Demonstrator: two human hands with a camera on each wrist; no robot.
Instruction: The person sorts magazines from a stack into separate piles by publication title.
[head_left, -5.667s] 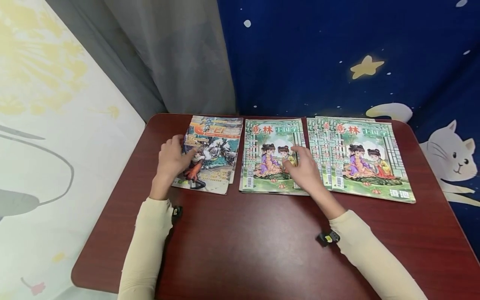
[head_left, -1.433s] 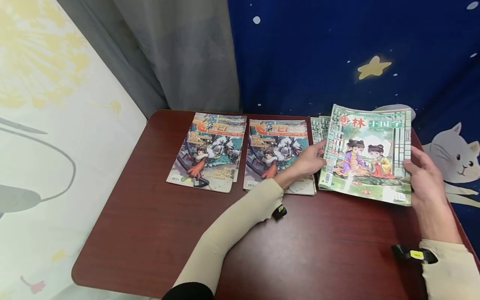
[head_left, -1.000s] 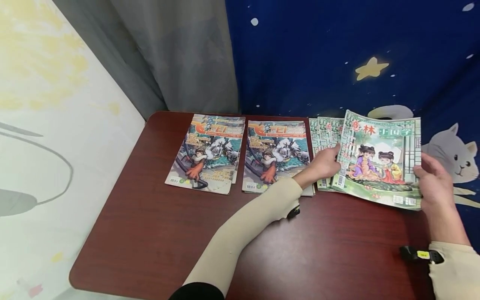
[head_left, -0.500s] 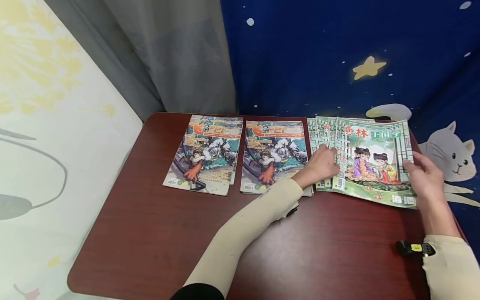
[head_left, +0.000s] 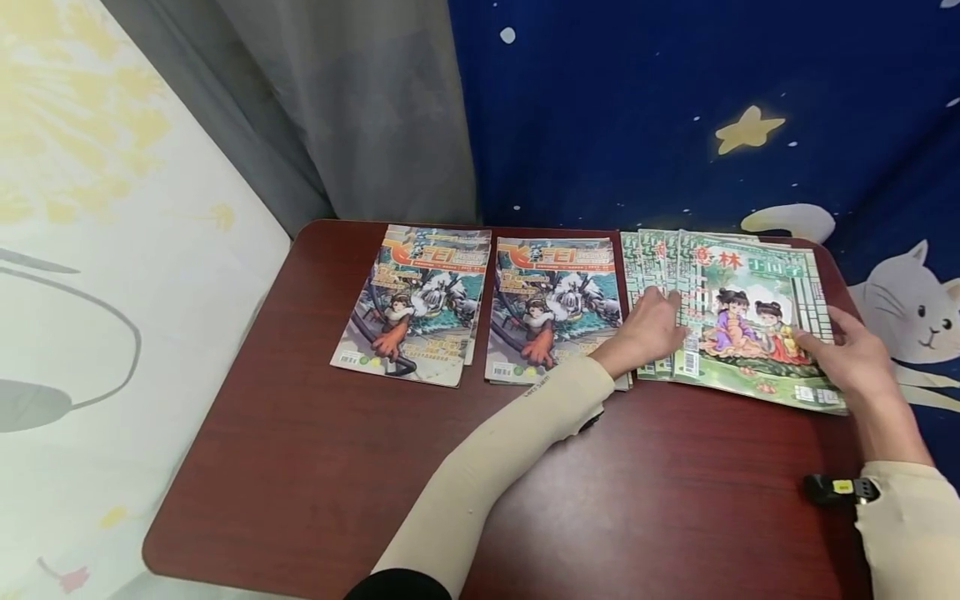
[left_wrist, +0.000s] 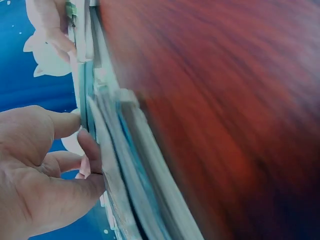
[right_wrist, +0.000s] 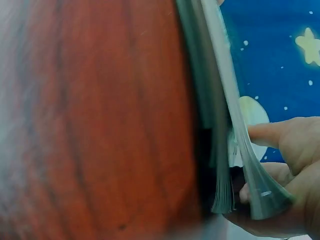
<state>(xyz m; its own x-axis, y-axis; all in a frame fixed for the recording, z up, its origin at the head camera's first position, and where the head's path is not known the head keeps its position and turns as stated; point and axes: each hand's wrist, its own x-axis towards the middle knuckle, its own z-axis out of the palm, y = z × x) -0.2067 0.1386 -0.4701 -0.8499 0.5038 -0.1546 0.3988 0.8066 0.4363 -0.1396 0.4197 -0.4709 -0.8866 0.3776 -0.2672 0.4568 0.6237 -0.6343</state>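
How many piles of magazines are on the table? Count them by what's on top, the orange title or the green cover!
Orange title on top: 2 (left pile, middle pile)
Green cover on top: 1 (right pile, spread out like a fan)
Total: 3 piles

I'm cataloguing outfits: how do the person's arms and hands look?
The left hand and right hand are bare; the left sleeve, with dark lettering, and right sleeve are cream. The left wrist device and yellow-labelled right wrist device are black.
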